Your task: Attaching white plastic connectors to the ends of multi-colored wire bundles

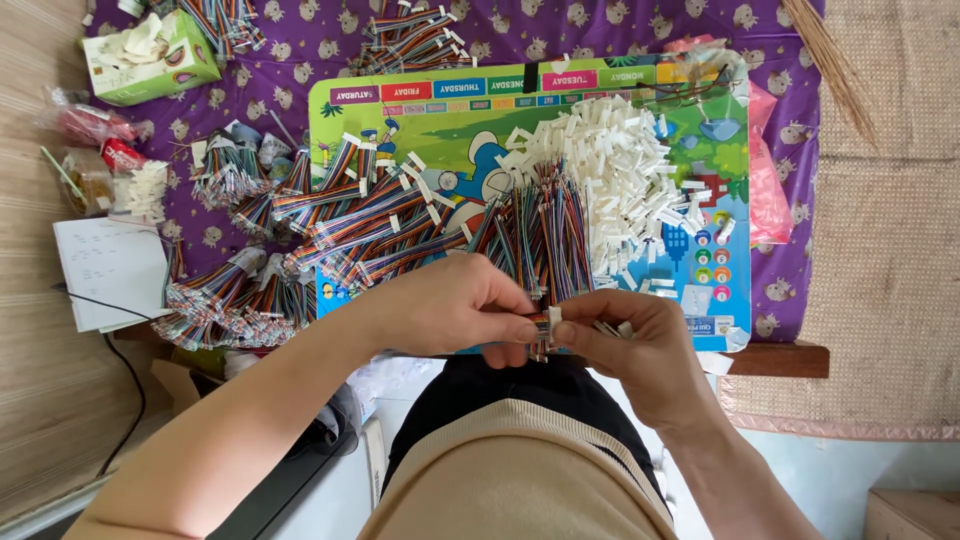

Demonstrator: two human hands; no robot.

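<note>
Wires (541, 335) sat pinched between both hands at the near edge of the desk (790, 358), just above the person's lap. The left hand (455, 305) had its fingers curled, thumb and forefinger closed on the short multicoloured bundle from the left. The right hand (625, 335) met it from the right, fingertips pressed on a small white connector (554, 314) at the bundle's top (whether it was seated on the wires could not be told). The two hands touched at the fingertips.

Just beyond the hands lay a loose sheaf (545, 235) of the same wires, fanned out on a bright children's board (460, 130) with a cartoon scene and coloured labels along its far edge. To the right of the sheaf, a heap of white connectors (620, 170) covered much of the board. To the left, finished cables (370, 225) with white ends lay piled across the board's edge, and more bundles (215, 295) spilled onto the purple patterned cloth (290, 75). A green tissue box (150, 55) stood at the far left corner, and a sheet of paper (108, 270) lay at the left edge, near small plastic bags (85, 125).
</note>
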